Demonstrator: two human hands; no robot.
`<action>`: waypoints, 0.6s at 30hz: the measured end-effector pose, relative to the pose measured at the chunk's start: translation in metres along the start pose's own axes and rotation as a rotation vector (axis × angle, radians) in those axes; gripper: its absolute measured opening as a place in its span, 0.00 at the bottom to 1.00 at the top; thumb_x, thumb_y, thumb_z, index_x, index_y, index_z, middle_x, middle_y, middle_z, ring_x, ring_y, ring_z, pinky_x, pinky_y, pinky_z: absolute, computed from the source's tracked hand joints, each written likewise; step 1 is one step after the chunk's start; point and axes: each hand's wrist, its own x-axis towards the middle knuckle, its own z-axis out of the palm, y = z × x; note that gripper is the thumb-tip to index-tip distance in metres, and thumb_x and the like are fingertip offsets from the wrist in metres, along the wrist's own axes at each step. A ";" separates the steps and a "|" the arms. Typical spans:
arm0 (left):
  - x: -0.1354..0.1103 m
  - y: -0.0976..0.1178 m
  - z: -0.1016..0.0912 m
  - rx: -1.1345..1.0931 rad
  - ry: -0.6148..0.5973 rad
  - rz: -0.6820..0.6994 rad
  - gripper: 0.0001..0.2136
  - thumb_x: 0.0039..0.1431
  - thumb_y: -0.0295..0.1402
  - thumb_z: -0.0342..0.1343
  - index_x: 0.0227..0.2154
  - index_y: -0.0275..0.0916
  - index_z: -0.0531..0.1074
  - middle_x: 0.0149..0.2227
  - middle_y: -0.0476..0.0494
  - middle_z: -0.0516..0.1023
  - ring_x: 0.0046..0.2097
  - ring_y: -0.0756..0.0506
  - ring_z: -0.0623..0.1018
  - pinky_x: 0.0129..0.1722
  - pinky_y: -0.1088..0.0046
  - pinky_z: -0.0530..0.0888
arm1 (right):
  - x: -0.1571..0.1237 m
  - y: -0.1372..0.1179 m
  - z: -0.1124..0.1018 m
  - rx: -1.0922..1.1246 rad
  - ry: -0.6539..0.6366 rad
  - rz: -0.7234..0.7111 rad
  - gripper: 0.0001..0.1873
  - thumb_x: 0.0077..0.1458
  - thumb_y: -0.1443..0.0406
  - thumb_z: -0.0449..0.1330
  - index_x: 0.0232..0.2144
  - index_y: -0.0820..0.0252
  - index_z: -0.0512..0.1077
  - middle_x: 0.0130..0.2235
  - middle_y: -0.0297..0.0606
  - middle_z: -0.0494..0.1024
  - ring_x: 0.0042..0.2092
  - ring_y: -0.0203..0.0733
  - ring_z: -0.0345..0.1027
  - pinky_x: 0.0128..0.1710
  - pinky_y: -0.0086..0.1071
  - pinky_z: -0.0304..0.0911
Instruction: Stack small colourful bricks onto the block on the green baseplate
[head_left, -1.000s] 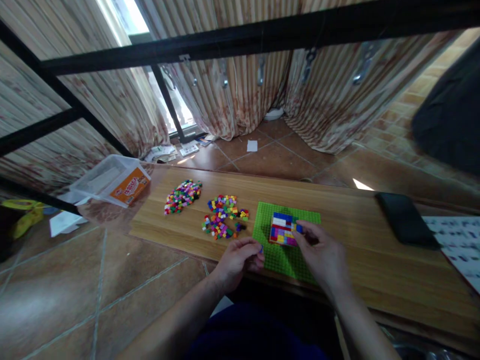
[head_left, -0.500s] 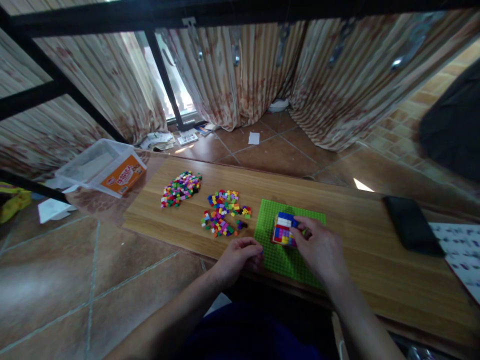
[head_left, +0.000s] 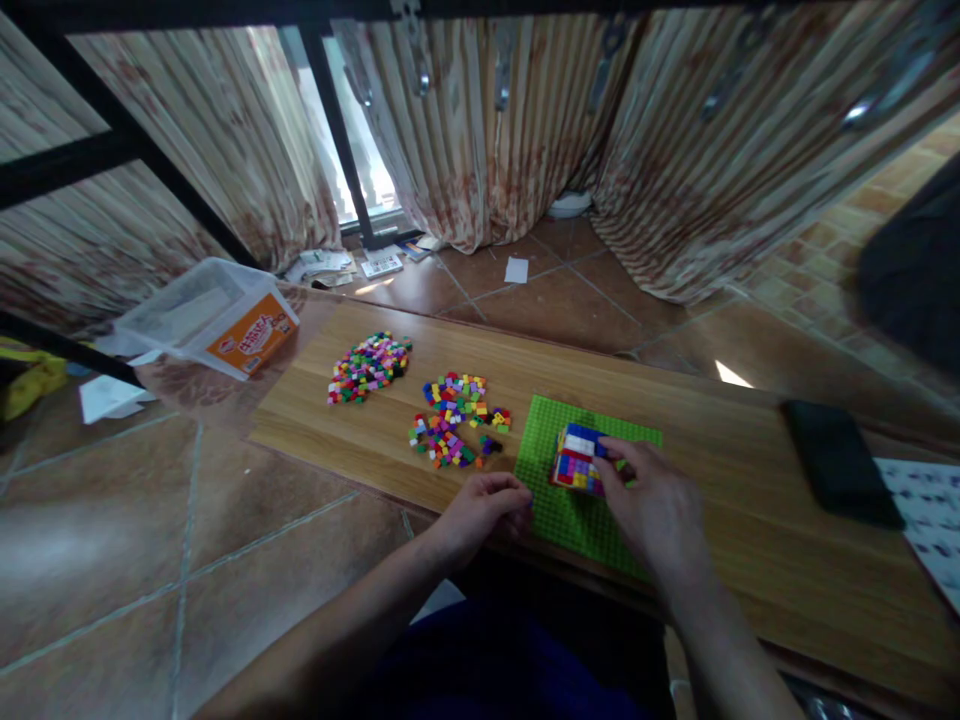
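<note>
A small block built of toy bricks (head_left: 576, 466), with blue, white, red, purple and yellow on top, stands on a green studded baseplate (head_left: 544, 432). My right hand (head_left: 656, 500) reaches over the baseplate, thumb and forefinger closed on the right edge of the brick block. At the baseplate's lower left edge is my left hand (head_left: 491, 508), its fingers pinched together. A tiny bluish bit shows at the left fingertips, too small to make out. Loose toy bricks lie left of the baseplate in a nearer pile (head_left: 450, 440) and a farther pile (head_left: 369, 368).
The wooden table (head_left: 735, 480) bears a dark flat case (head_left: 840, 462) and a printed sheet (head_left: 926, 510) at the right. Past its left end sits a clear plastic box (head_left: 202, 315) with an orange label. Curtains (head_left: 480, 140) and a black metal frame (head_left: 341, 130) stand beyond.
The whole view has shifted slightly, so the table things appear a little to the right. Both hands keep nearly the same places at the brick block and the baseplate edge.
</note>
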 end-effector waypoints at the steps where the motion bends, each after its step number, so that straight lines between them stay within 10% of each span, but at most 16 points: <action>1: 0.000 0.000 0.000 -0.001 -0.003 0.000 0.12 0.47 0.38 0.64 0.24 0.35 0.70 0.22 0.51 0.73 0.22 0.54 0.72 0.25 0.79 0.68 | 0.000 0.000 0.000 -0.006 -0.001 -0.006 0.17 0.58 0.58 0.51 0.39 0.60 0.76 0.37 0.41 0.78 0.32 0.41 0.71 0.34 0.35 0.64; 18: 0.001 -0.002 -0.002 -0.003 -0.009 0.000 0.12 0.46 0.38 0.64 0.24 0.35 0.70 0.23 0.50 0.73 0.23 0.53 0.72 0.26 0.78 0.68 | 0.000 0.001 -0.002 0.043 -0.021 0.020 0.14 0.57 0.58 0.52 0.36 0.58 0.74 0.35 0.40 0.78 0.32 0.42 0.71 0.34 0.35 0.64</action>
